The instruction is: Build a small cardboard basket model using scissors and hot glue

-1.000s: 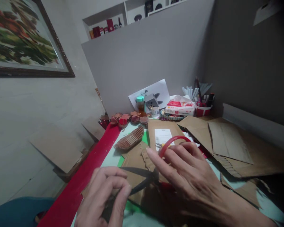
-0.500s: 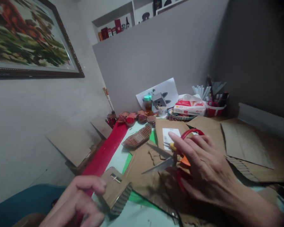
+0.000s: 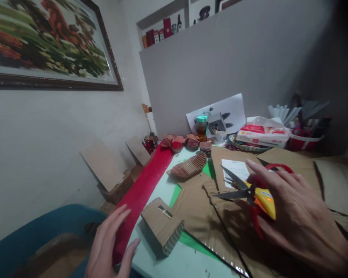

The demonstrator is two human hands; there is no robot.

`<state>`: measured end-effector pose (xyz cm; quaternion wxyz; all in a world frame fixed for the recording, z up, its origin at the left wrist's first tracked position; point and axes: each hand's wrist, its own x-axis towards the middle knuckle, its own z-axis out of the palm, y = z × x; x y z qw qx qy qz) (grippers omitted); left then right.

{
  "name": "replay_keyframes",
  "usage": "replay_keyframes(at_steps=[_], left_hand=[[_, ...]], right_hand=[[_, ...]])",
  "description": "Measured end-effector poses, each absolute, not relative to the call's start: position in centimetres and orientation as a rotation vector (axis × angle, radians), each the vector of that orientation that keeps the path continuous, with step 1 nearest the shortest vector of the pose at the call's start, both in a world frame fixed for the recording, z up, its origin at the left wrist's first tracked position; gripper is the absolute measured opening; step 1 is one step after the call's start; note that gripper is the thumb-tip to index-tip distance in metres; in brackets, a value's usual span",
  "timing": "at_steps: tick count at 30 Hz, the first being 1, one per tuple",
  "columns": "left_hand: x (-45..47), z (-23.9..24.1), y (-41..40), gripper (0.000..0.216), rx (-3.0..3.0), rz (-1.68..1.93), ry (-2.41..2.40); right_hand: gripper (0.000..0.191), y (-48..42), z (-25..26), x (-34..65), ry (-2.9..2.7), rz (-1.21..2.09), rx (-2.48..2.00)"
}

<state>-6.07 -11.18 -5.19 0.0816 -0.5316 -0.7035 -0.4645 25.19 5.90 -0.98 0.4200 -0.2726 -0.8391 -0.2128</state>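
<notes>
Over at the left a blue tub stands by the worktop, perhaps for scraps; beside it the left hand is empty, thumb and fingers loosely spread, near the red strip along the edge, though from here I cannot tell whether it touches it. Just beyond those fingers sits a small cardboard box with a slot in its top, apparently placed there for easy reach, while the ribbed cardboard piece lies farther back, seemingly out of the way. Flat cardboard spreads across the middle, and above it are the red-handled scissors, closed in by the right hand, their blades parted and pointing left, probably for a free swing; a yellow tool shows between the handles
</notes>
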Motion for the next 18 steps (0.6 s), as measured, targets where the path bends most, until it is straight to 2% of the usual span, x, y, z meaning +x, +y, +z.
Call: replay_keyframes(at_steps=[4,8,13,16,18], left_hand=[[-6.2,-5.5,-8.7,0.058,-1.567,-1.537,-2.453],[-6.5,-6.3,-7.1,0.068,-1.673,-1.468,-2.623],[-5.2,-6.2,-6.5,0.056,-1.595,-1.507,-2.591],[-3.6,-4.8,-6.3,0.049,-1.542,-1.57,-2.537],[-2.6,-3.8,-6.0,0.043,-1.529,-1.581,-2.487]], right_hand=[[0.066,6.3,-1.6,25.2,-2.118,-0.476,-0.712],[0.065,6.3,-1.7,24.8,-2.135,-0.52,-0.682],[0.066,5.7,-1.9,24.5,-2.141,-0.419,-0.734],[0.064,5.2,-2.2,24.2,-2.113,-0.122,-0.84],[0.062,4.9,-2.1,23.8,-2.087,0.22,-0.94]])
